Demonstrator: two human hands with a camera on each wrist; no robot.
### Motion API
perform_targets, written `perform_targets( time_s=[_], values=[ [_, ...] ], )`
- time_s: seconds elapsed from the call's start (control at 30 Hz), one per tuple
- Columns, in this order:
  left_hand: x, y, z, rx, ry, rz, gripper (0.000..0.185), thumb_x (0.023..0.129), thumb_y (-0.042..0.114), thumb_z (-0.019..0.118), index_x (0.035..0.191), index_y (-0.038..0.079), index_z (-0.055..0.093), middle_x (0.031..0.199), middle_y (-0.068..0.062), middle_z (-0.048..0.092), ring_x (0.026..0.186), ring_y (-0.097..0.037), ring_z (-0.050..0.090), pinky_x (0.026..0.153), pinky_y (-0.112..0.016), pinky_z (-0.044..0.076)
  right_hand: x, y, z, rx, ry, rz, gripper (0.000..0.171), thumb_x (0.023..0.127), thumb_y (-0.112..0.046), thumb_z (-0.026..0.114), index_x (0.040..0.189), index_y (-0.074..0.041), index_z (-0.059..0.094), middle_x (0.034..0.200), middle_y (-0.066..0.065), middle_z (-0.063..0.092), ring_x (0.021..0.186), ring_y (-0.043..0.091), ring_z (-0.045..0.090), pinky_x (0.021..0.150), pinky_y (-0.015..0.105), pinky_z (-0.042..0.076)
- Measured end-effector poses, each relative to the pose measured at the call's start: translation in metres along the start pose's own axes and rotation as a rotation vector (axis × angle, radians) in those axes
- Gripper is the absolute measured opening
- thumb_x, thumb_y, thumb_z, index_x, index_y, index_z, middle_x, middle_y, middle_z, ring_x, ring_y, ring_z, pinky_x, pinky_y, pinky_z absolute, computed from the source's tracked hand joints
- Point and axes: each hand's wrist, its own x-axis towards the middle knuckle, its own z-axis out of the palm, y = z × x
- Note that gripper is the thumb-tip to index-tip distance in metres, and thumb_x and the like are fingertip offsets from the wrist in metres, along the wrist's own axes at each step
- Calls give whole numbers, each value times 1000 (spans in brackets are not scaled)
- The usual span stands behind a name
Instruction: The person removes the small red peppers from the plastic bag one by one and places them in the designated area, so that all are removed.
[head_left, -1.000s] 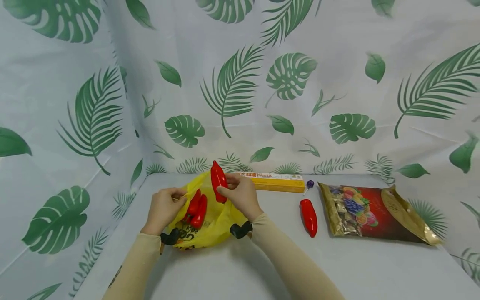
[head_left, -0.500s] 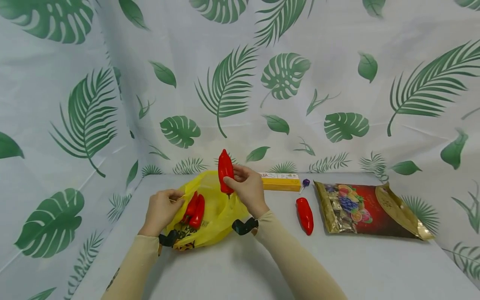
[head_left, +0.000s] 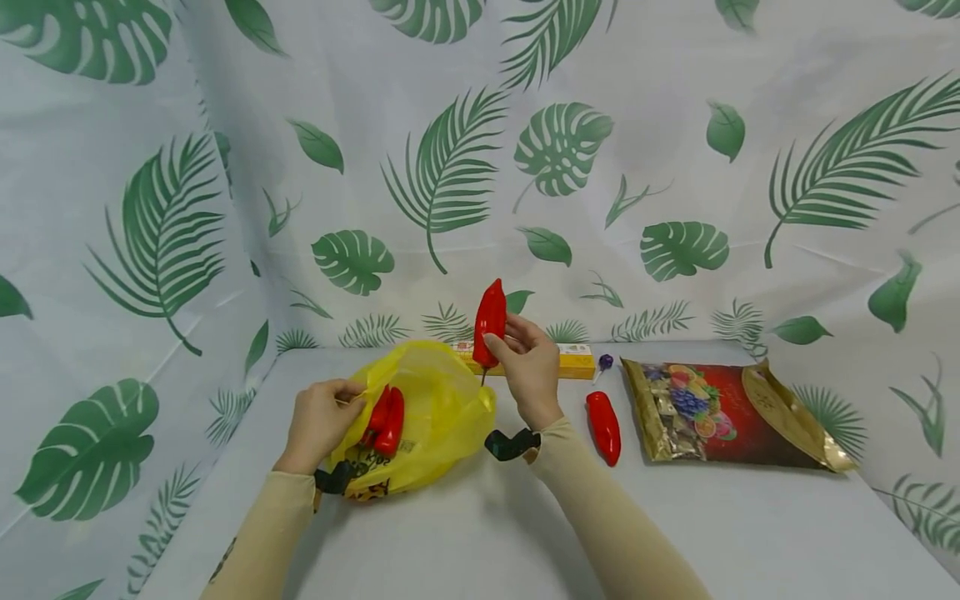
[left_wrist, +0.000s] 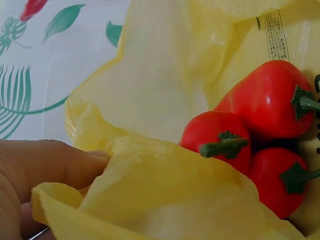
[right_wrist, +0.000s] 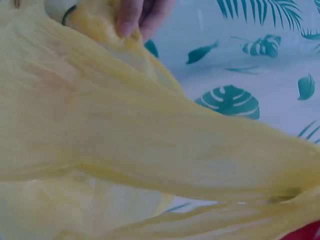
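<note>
My left hand (head_left: 318, 421) pinches the edge of a yellow plastic bag (head_left: 431, 467); in the left wrist view its thumb (left_wrist: 65, 160) lies along the gathered plastic (left_wrist: 165, 185). Inside the bag, the left wrist view shows three red peppers (left_wrist: 270, 105) with green stems; the head view shows red peppers (head_left: 388, 421) leaning by the left side. My right hand (head_left: 534, 367) holds another red pepper (head_left: 491, 321) upright between thumb and fingers, stem down, just above the bag's right rim. In the right wrist view, stretched yellow plastic (right_wrist: 125, 125) covers most of the picture.
A loose red pepper (head_left: 603, 427) lies on the white table (head_left: 480, 550) right of my right hand. Behind are a yellow pasta box (head_left: 576, 365) and a purple lollipop (head_left: 604, 363). A gold and red candy bag (head_left: 735, 417) lies at the right. Leaf-print cloth (head_left: 450, 167) hangs behind.
My right hand has lifted the red pepper up and to the right, from over the bag's opening to its right rim. My left hand keeps its grip on the bag's edge.
</note>
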Motion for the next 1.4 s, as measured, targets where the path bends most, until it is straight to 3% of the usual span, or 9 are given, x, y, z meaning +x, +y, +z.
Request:
perform_targets(
  time_s=[0.13, 0.4, 0.73, 1.03, 1.2, 1.4],
  values=[
    [0, -1, -1, 7, 4, -7, 20, 94, 14, 74, 110, 4, 79, 101, -16, 79, 91, -29, 74, 73, -35, 63, -1, 5, 3, 76, 48, -21, 50, 95, -18, 76, 143, -17, 61, 136, 6, 67, 122, 25, 70, 97, 35, 60],
    [1, 2, 3, -11, -10, -19, 20, 94, 16, 75, 110, 5, 80, 100, -15, 79, 88, -26, 74, 69, -30, 60, -6, 19, 19, 161, -51, -28, 54, 96, -9, 73, 147, -13, 55, 141, 12, 61, 126, 31, 67, 98, 41, 59],
    [0, 2, 1, -10, 0, -23, 18, 94, 14, 74, 109, 5, 80, 99, -14, 79, 89, -26, 74, 74, -36, 64, 2, 24, 34, 223, -75, -63, 52, 98, -6, 70, 148, -11, 55, 140, 14, 61, 127, 33, 67, 100, 46, 58],
    [1, -5, -1, 10, 18, 0, 19, 94, 16, 75, 109, 6, 80, 99, -13, 80, 89, -26, 74, 73, -36, 63, 11, 26, 29, 226, 13, -54, 50, 98, -10, 70, 146, -15, 56, 140, 11, 61, 125, 31, 68, 97, 35, 59],
    [1, -7, 1, 0, 16, 2, 19, 93, 16, 76, 109, 6, 80, 98, -13, 80, 88, -26, 74, 71, -34, 62, 15, 29, 27, 229, 58, 3, 54, 100, -14, 69, 150, -17, 52, 145, 10, 58, 127, 29, 65, 102, 38, 58],
    [-1, -6, -1, 2, 18, 12, 20, 94, 16, 75, 110, 5, 80, 99, -14, 80, 90, -27, 74, 74, -37, 64, 13, 35, 11, 84, 47, -60, 57, 98, -13, 71, 151, -15, 51, 144, 13, 58, 126, 33, 66, 101, 43, 58]
  ],
)
